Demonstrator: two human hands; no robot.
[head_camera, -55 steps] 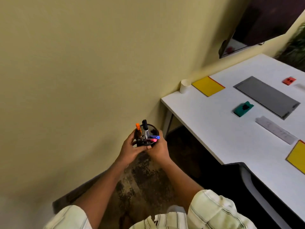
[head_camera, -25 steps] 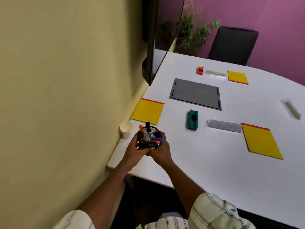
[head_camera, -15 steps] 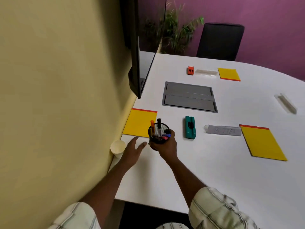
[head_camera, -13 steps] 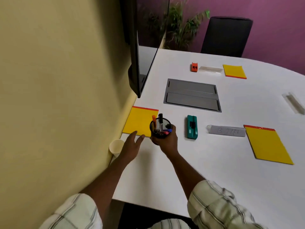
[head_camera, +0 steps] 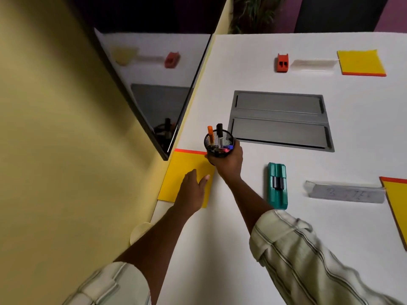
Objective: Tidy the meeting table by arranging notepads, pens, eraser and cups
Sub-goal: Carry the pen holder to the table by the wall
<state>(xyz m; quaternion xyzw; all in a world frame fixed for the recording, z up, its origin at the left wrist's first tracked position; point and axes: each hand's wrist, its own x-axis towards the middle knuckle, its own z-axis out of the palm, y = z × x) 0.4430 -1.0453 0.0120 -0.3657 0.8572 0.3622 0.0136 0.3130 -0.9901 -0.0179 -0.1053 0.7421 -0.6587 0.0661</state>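
Our right hand (head_camera: 226,164) grips the black mesh pen holder (head_camera: 218,148) at the far corner of the yellow notepad (head_camera: 180,172). Our left hand (head_camera: 192,190) is released, with straight fingers, over this notepad. The green eraser (head_camera: 277,186) lies on the worktop (head_camera: 220,238) nearby.

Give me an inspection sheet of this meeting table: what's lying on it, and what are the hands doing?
Surface: white table with a closed grey hatch set in it.
Job's things: black mesh pen holder with markers; near notepad, far notepad and right-edge notepad, all yellow; green eraser; red eraser; paper cup, half hidden by the left arm.
Clutter: far name plate and near name plate, both clear.
Grippers: right hand grips the pen holder; left hand lies flat on the near notepad.
Cables: nothing seen.
Surroundings: yellow wall, dark screen, plant, dark chair.
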